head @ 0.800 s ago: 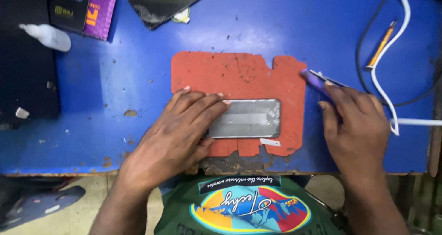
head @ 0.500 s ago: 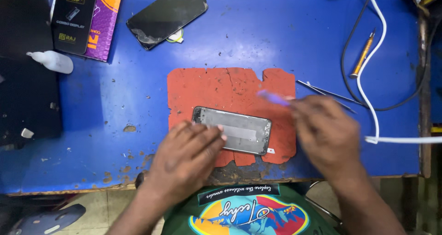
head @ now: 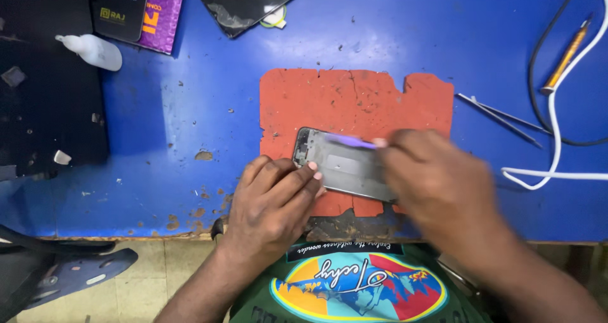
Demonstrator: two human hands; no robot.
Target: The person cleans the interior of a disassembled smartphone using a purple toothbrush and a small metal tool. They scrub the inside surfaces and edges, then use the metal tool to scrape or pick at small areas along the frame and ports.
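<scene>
Pinning the phone frame (head: 345, 168) flat on the red mat (head: 354, 104) at the middle of the frame, my left hand (head: 272, 202) has its fingers (head: 303, 174) spread over the frame's left end, pressing down and gripping nothing. My right hand (head: 437, 183) is blurred; its fingers are pinched narrow round a purple pry tool (head: 350, 141) whose tip lies along the frame's upper edge. To do this well, I judge the tool should stay low and nearly flat against the edge, sliding with light pressure and no levering, while the left hand bears straight down so the frame cannot skate on the mat. Tweezers (head: 500, 117) lie at right on the blue table (head: 190, 107), a screwdriver (head: 565, 57) at upper right, a dark screen (head: 253, 0) at top.
</scene>
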